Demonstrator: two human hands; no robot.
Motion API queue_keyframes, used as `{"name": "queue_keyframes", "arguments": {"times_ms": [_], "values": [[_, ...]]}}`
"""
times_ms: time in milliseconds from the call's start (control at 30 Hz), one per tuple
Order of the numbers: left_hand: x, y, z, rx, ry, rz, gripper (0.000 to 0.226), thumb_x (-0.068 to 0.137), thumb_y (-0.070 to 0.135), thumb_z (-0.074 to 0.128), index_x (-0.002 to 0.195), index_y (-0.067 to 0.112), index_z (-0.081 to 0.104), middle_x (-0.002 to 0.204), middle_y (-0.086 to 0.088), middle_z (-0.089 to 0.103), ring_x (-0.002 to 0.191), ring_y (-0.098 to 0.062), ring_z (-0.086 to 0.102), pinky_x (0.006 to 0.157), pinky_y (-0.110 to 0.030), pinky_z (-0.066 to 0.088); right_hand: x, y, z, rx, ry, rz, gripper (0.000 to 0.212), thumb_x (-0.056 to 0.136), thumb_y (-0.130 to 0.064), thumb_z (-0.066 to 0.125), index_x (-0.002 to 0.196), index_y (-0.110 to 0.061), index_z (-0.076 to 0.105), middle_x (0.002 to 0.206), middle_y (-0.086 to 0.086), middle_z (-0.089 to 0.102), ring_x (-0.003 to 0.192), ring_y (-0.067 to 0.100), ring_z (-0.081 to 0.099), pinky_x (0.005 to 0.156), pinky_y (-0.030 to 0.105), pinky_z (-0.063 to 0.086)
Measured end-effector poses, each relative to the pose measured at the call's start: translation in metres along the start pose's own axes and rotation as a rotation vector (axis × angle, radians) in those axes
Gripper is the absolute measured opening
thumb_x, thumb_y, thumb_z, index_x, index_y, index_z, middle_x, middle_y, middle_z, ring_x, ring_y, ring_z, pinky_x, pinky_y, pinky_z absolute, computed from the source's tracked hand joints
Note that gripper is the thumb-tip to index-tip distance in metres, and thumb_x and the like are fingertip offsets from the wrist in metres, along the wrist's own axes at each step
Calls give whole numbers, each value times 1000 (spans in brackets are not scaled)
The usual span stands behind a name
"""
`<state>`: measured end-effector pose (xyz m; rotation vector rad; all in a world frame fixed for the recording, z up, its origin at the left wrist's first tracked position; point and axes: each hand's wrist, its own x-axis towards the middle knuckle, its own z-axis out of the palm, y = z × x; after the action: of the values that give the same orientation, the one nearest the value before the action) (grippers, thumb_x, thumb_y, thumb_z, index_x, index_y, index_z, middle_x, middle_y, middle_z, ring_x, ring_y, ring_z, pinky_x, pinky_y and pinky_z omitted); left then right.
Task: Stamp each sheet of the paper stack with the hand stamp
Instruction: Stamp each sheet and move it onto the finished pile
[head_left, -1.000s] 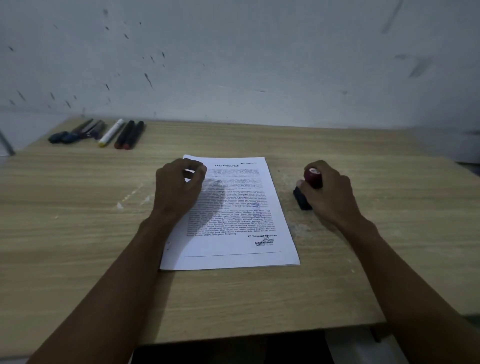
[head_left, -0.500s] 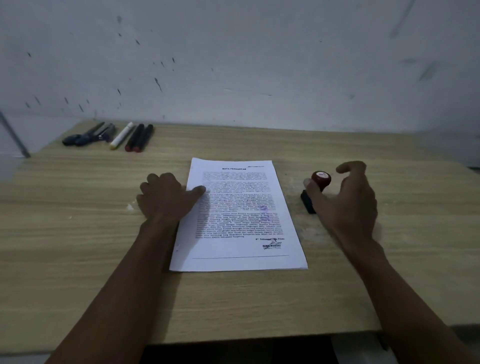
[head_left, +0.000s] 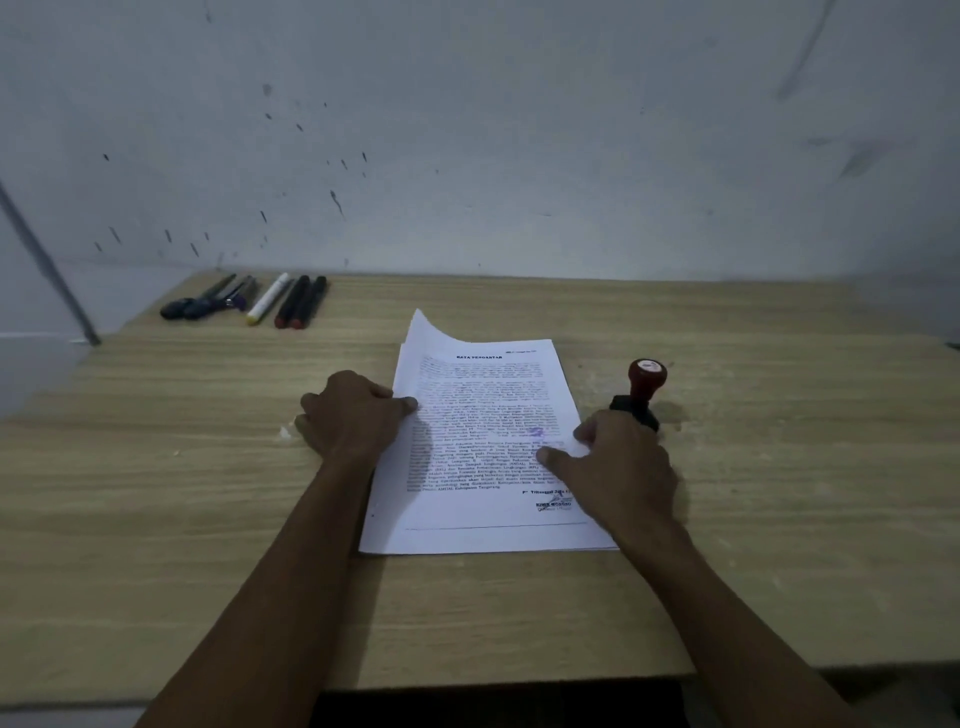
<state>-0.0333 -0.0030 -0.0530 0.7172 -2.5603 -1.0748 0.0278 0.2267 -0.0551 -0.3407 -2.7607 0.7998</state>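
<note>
- The paper stack (head_left: 488, 447) lies in the middle of the frame on the bench (head_left: 779, 519), long side running away from the viewer; its upper left corner curls up off the sheets beneath.
- The top sheet (head_left: 467, 395) carries printed text and one faint purple stamp mark (head_left: 536, 431) right of its centre, so I judge this sheet done.
- Layered edges show at the lower right corner, so more sheets lie under it; how many I cannot count, and whether any of them is stamped is hidden.
- The hand stamp (head_left: 640, 393), one of it, stands upright on the bench just right of the stack, red knob up, black base down, with no hand on it.
- The left hand (head_left: 353, 421) rests at the stack's left edge, fingers curled, thumb pressing onto the top sheet; it seems to pinch that edge, though the grip is not plain.
- The right hand (head_left: 618, 457) lies on the stack's right edge, just below the stamp, thumb and forefinger on the paper as if pinching the top sheet.
- Likely step in hand: moving the stamped sheet off; the rest remain.
- At upper left lies a row of pens and markers (head_left: 249, 301), about six, one white.
</note>
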Motion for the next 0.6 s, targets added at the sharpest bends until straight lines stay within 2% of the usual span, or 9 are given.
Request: {"name": "queue_keyframes", "arguments": {"times_ms": [133,233,333,400,500,600], "values": [[-4,0,1,-98,36,17,22,68,38,83,61,24,67,86,-4,73,102,-30,61,92,-39,36,1,-1,-2,20,0,4,65,70,-51,81,119,-21,50,120,-1,57,109,26,58,81,38,48],[-4,-1,1,-110,67,38,17,72,35,81,69,19,75,84,-5,74,94,-29,65,81,-33,39,2,-1,-2,22,-20,-1,67,71,-50,80,124,-23,48,121,-2,59,109,24,59,82,38,49],[-4,1,3,-30,47,55,18,80,34,75,78,16,74,92,-5,72,100,-30,62,93,-42,41,1,-3,-3,3,-23,1,65,73,-51,77,124,-25,47,121,-3,57,110,23,58,76,34,43],[-5,1,4,-53,38,92,16,83,29,71,78,14,73,91,-6,72,98,-31,63,94,-45,44,0,-4,-2,-5,-28,1,63,75,-51,75,124,-25,47,121,-3,57,110,24,58,77,35,45],[-5,-2,1,-190,44,129,12,84,16,68,73,12,68,88,-10,71,91,-32,65,79,-38,50,1,-5,-3,11,-43,28,57,80,-52,71,123,-21,50,121,0,58,110,25,58,84,38,49],[0,-4,-6,-338,52,96,17,81,11,71,66,17,66,75,-6,68,84,-30,67,70,-31,48,4,-7,-3,35,-90,52,49,82,-54,68,111,-15,57,114,3,59,102,26,61,84,40,53]]}}
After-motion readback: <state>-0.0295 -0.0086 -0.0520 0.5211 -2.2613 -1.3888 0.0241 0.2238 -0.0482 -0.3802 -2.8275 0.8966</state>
